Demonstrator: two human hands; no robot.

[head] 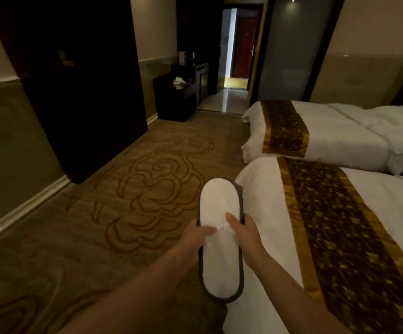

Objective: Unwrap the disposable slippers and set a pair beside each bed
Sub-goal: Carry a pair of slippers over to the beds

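Patterned carpet (133, 189) runs beside two beds. Left hand (193, 237) and right hand (246, 231) each grip a side of the white slippers (219, 237), held flat between them.

At three o'clock the far bed (328, 131) and near bed (364, 225) run off the frame; small items on the dark desk (175, 97) at twelve stay too dim to identify
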